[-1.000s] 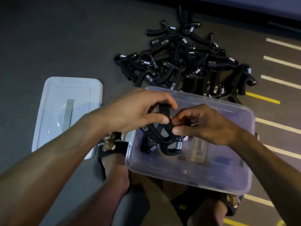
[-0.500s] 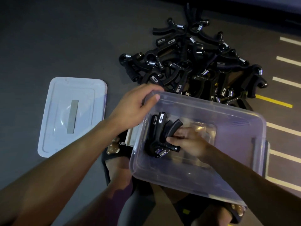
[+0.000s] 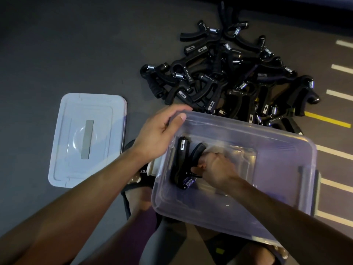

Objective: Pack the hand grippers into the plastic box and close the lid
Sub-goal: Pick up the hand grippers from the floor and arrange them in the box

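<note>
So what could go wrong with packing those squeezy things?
The box sits tilted over the feet, steadied only by the left hand on its corner, so it might tip as it fills. The pile is tangled, so pulling one gripper could drag others. The right hand could get pinched by the gripper.

Your box [image 3: 286, 150] sits on the floor [image 3: 57, 44] before you, with the lid [image 3: 86, 140] lying to its left and the gripper pile [image 3: 229, 77] behind it. One gripper [image 3: 183, 163] lies in the box's left end.
</note>
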Action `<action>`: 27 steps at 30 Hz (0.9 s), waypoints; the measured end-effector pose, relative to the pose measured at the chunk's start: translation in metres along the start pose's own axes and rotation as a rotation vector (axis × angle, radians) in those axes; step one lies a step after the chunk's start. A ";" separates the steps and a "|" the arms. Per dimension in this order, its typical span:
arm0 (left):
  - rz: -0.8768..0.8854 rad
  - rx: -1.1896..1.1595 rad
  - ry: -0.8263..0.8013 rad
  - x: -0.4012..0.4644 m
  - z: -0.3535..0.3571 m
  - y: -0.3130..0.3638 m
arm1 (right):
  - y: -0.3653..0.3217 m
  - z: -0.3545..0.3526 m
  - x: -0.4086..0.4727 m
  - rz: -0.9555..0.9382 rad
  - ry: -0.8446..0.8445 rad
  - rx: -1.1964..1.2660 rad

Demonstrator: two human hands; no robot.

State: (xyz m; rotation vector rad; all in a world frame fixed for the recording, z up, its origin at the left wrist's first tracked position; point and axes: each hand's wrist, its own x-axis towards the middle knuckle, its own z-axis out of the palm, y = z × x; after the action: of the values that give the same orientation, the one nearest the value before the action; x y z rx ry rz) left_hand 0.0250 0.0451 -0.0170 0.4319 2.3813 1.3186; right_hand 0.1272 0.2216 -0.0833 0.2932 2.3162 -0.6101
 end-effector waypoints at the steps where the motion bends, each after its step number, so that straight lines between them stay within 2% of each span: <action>1: 0.002 -0.014 0.012 0.000 0.001 0.000 | -0.001 0.000 -0.001 -0.011 0.008 -0.021; 6: -0.002 -0.035 0.063 -0.003 0.006 -0.003 | -0.008 0.001 -0.003 -0.042 0.045 -0.033; 10: -0.001 -0.047 0.064 -0.008 0.008 -0.005 | -0.012 -0.002 -0.013 -0.143 0.101 -0.167; 14: -0.190 -0.105 0.047 0.003 -0.003 -0.003 | -0.008 -0.006 -0.017 -0.167 0.082 -0.192; 17: -0.207 0.182 0.190 0.033 -0.025 -0.015 | -0.007 -0.015 -0.023 -0.171 0.104 -0.195; 18: -0.237 0.313 0.178 0.046 -0.034 -0.021 | -0.007 -0.018 -0.025 -0.178 0.113 -0.171; 20: -0.360 0.508 0.023 0.068 -0.047 -0.034 | -0.006 -0.025 -0.028 -0.189 0.111 -0.085; 23: -0.443 0.563 -0.206 0.090 -0.049 -0.046 | -0.008 -0.033 -0.029 -0.208 0.116 0.019; 25: -0.436 0.548 -0.238 0.096 -0.045 -0.049 | -0.009 -0.035 -0.030 -0.228 0.136 0.044; 27: -0.400 0.607 -0.192 0.098 -0.045 -0.051 | -0.010 -0.039 -0.031 -0.238 0.149 0.074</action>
State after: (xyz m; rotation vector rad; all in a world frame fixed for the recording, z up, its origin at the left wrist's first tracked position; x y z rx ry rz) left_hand -0.0860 0.0288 -0.0563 0.2076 2.4911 0.3538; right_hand 0.1228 0.2319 -0.0337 0.0993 2.4966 -0.8174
